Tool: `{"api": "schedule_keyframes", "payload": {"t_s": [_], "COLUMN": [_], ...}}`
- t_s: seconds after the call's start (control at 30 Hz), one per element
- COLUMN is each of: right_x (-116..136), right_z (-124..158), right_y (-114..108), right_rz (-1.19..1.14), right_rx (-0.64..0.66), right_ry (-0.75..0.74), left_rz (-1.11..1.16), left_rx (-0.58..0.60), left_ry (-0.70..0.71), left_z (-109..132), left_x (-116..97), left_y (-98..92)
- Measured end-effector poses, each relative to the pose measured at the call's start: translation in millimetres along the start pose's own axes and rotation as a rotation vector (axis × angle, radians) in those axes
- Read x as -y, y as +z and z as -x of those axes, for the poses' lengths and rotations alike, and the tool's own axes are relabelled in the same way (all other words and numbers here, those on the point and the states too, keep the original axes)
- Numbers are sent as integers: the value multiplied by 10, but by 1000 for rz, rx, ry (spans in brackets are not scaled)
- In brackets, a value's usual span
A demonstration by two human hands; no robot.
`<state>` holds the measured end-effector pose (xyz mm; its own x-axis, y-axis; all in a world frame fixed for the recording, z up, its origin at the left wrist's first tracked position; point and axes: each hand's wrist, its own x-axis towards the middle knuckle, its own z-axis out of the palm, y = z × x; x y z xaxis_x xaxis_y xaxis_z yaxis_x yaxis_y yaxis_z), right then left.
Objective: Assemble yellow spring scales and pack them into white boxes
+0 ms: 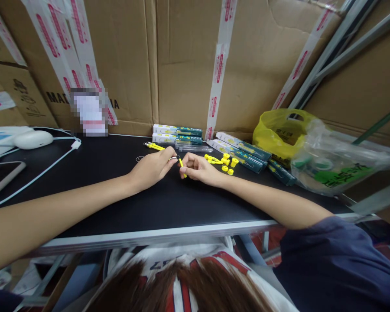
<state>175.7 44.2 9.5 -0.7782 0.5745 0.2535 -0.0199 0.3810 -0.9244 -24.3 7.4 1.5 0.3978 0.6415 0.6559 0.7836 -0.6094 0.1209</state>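
My right hand (199, 168) pinches a slim yellow plastic piece (182, 166) upright between thumb and fingertips. Close beside it, my left hand (152, 168) has its thumb and fingers closed on a small, thin dark-and-silver piece (174, 157), which meets the top of the yellow one or nearly does; I cannot tell which. Slender yellow parts with metal ends (154, 146) lie behind my left hand. A thin wire ring (139, 158) shows at its outer side. Just past my right hand are several small yellow plastic parts (226, 160), some of them short and spool-shaped.
Printed slim boxes (177, 138) and clear plastic tubes (195, 148) lie at the back; more boxes (243, 154) fan out rightward. Further right are a yellow bag (266, 130) and a clear bag (341, 173). A phone (1, 177), cable (45, 172) and mouse-shaped white device (34, 139) lie left. Cardboard (182, 65) walls the back.
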Motion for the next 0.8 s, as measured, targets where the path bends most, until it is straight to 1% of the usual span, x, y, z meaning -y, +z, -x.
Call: {"api": "schedule_keyframes", "payload": {"t_s": [0.13,0.2,0.27,0.33,0.5,0.57,0.67,0.8], "right_x": [24,8,-26,-69,-125,-111,-66,-15], "right_z": [0,-4,-10,-16,-13,-9,-3,9], "right_y": [-8,-6,0,5,10,13,26,51], "right_rz": [-9,-7,1,9,57,98,140,157], "right_rx": [16,2,-21,-51,-129,-115,-59,-80], "right_ry": [44,47,38,8,-87,-102,-92,-65], "left_rz": [-125,-175,-191,-159,31,105,212,278], "left_rx": [-32,-36,-30,-17,58,88,120,93], "left_ry": [93,134,145,117,-45,-93,-138,-176], "left_z": [-1,1,5,9,0,-10,-20,-27], "left_x": [44,58,64,58,-18,-71,-141,-150], "left_y": [29,37,41,43,19,-1,-26,-26]}}
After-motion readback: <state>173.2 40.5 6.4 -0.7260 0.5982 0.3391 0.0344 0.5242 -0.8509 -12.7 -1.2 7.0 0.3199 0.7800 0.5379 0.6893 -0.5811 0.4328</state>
